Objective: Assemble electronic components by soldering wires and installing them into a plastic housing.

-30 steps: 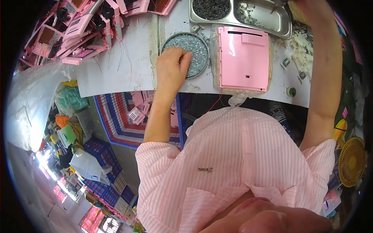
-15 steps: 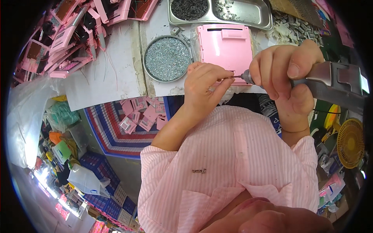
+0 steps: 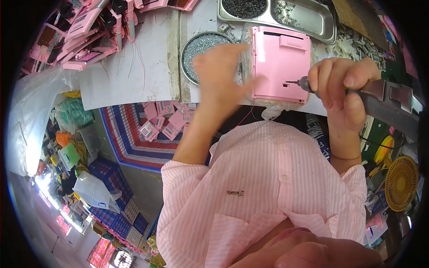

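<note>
My right hand [image 3: 342, 87] grips an electric screwdriver [image 3: 389, 100], with its thin bit pointing left over the lower part of a pink plastic housing [image 3: 279, 58]. A small dark rectangular opening shows in the housing just below the bit's tip. Whether the tip touches the housing I cannot tell. Smeared by motion, my left hand [image 3: 219, 73] hovers between the housing and a round metal dish [image 3: 184, 67] full of small silvery screws. It covers part of the dish, and its fingers are too blurred to read.
A divided steel tray [image 3: 308, 24] with dark small parts stands behind the housing. Pink assemblies with loose wires [image 3: 89, 33] pile up at the far left. Below the table edge, a striped bag [image 3: 129, 145] holds pink pieces. A yellow fan [image 3: 401, 183] stands at right.
My left hand has left the screwdriver's bit and moved left and up toward the screw dish. The screwdriver's bit now points over the housing. The whole view has shifted slightly.
</note>
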A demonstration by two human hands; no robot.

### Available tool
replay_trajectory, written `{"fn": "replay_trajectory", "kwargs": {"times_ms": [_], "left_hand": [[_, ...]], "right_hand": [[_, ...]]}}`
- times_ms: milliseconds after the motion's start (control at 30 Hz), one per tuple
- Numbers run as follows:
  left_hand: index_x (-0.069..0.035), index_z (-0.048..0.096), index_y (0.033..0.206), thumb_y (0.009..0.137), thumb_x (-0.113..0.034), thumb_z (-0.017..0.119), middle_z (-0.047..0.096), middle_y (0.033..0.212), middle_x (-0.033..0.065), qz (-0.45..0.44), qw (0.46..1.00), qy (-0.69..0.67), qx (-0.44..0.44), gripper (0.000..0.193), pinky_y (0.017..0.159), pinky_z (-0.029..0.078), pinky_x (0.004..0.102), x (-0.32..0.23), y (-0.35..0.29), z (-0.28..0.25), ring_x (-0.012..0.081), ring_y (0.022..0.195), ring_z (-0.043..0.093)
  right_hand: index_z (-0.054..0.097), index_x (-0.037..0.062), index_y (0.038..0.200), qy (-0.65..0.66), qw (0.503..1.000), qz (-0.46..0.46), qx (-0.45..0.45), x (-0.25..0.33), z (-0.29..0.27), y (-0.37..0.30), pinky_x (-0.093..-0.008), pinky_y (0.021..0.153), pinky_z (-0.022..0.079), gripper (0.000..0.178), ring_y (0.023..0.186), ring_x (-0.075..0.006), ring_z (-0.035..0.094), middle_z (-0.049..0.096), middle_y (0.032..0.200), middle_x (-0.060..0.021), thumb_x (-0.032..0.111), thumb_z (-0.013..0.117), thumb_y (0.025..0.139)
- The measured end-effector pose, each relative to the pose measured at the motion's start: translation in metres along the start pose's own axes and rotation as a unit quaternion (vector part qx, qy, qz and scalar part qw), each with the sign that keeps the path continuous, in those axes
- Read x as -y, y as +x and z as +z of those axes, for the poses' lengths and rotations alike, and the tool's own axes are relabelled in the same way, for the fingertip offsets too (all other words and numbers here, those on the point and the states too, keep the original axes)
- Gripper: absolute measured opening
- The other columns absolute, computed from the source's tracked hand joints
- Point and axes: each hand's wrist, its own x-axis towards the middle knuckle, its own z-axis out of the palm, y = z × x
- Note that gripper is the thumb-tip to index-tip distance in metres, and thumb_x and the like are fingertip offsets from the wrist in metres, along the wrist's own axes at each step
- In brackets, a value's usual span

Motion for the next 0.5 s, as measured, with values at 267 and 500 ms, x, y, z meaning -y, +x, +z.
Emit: {"fn": "replay_trajectory", "kwargs": {"times_ms": [267,500], "left_hand": [[-0.012,0.072,0.089,0.081,-0.023,0.078,0.065,0.089,0.0043,-0.005,0.994,0.092,0.058,0.015,0.088,0.036,0.0482,0.068,-0.008,-0.003,0.026,0.094,0.057],[-0.003,0.069,0.091,0.089,-0.011,0.073,0.068,0.082,0.0091,-0.16,0.971,-0.164,0.068,0.009,0.061,0.048,0.032,0.024,0.004,-0.009,0.0201,0.072,0.064]], "right_hand": [[0.05,0.0085,0.108,-0.001,0.999,-0.013,-0.029,0.01,-0.013,-0.03,-0.0317,0.06,0.042,0.022,0.057,-0.0118,0.046,0.052,0.068,-0.0026,0.017,0.067,0.096],[0.047,0.006,0.107,-0.029,0.999,-0.001,-0.039,0.013,-0.025,-0.072,-0.0333,0.062,0.044,0.023,0.06,-0.0131,0.048,0.055,0.071,-0.0062,0.008,0.066,0.095]]}}
